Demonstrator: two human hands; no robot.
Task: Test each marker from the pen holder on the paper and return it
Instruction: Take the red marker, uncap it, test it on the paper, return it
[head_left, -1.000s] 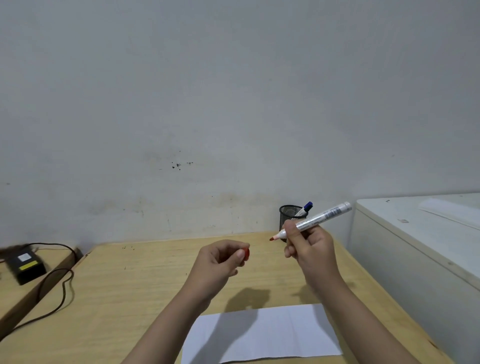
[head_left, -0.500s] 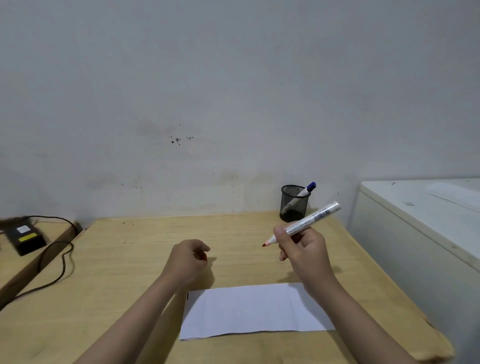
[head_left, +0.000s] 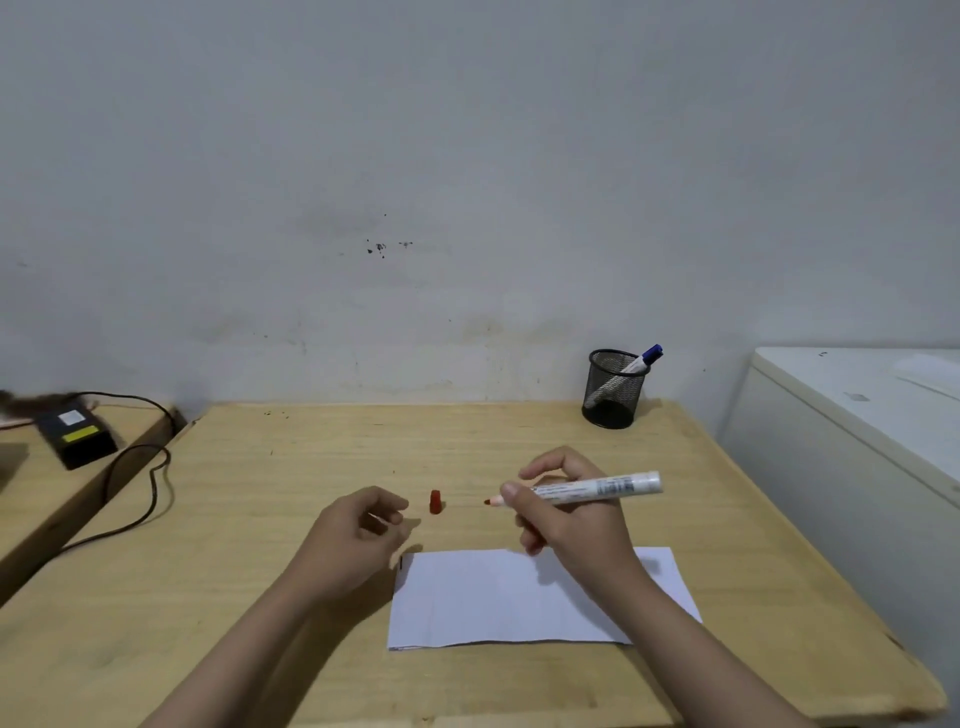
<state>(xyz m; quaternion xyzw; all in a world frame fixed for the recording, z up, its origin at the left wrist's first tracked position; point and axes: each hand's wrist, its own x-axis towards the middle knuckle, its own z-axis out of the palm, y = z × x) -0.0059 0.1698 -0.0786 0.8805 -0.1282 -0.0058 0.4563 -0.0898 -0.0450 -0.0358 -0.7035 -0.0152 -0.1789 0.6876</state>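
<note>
Right hand (head_left: 576, 525) fingers grip the uncapped red marker (head_left: 582, 489) above the paper (head_left: 519, 597), red cap (head_left: 435, 502) standing at its 9 o'clock beside the loosely curled, empty left hand (head_left: 353, 540), pen holder (head_left: 614, 388) at 1 o'clock.

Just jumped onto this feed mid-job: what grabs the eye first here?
The right hand at table centre holds an uncapped red marker above the wood, its tip pointing left. Its red cap stands alone on the table just ahead of the empty left hand. White paper lies nearest the person, and a black mesh pen holder with a blue-capped marker sits at the far right corner.
</note>
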